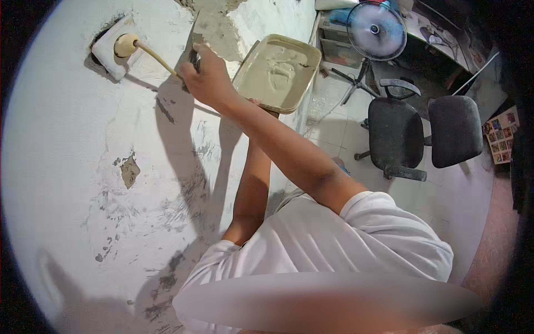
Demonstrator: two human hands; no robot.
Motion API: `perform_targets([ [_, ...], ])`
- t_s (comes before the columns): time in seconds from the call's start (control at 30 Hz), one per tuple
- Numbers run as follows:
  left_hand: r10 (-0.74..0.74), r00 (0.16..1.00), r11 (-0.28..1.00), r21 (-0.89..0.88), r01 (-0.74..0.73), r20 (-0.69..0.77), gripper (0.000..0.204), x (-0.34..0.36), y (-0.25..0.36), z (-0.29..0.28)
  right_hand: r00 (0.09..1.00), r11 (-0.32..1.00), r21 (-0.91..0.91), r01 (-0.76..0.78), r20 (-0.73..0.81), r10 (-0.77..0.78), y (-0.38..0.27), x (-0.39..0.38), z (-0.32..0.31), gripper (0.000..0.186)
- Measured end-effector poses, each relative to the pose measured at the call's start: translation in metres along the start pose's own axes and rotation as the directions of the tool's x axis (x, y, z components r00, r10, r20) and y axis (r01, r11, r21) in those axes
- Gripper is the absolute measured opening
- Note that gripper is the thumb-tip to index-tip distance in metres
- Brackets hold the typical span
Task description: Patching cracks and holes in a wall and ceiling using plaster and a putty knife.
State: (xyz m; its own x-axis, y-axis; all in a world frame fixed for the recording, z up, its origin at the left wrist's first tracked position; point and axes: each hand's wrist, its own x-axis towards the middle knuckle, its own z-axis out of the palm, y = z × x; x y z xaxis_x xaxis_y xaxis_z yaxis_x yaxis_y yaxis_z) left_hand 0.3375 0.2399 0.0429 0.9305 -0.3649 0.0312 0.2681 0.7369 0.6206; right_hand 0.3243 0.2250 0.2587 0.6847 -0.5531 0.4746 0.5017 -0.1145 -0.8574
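Note:
My right hand [208, 78] grips a dark-handled scraper [194, 58] against the white wall [67, 183], at a grey rough patch of plaster [219, 30] near the top. My left hand [257, 103] holds a rectangular cream tray [239, 80] of wet greyish paste from below, mostly hidden under it and behind my right forearm. To the left, a round cream fitting with a yellow cord [126, 45] sits on a square plate in a broken recess; the cord runs behind my right hand. Lower on the wall is a small chipped patch [130, 170].
A standing fan [375, 30] is at upper right beside plastic drawers [339, 50] and a cluttered desk [439, 47]. A black office chair [395, 133] stands on the tiled floor [328, 133] to my right, with a board of small pictures [500, 136] beyond it.

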Motion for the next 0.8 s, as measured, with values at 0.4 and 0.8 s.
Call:
perform_targets([
  [0.4,-0.055,0.996,0.941,0.332,0.073,-0.063,0.064,-0.010,0.005,0.006,1.000,0.998,-0.048,0.026,0.013,-0.025,0.001,-0.027,0.005,0.052],
  [0.8,-0.012,0.998,1.000,0.014,0.011,0.069,0.054,0.002,0.002,0.016,0.996,0.984,0.165,-0.067,0.076,0.055,0.001,-0.073,-0.058,0.046],
])
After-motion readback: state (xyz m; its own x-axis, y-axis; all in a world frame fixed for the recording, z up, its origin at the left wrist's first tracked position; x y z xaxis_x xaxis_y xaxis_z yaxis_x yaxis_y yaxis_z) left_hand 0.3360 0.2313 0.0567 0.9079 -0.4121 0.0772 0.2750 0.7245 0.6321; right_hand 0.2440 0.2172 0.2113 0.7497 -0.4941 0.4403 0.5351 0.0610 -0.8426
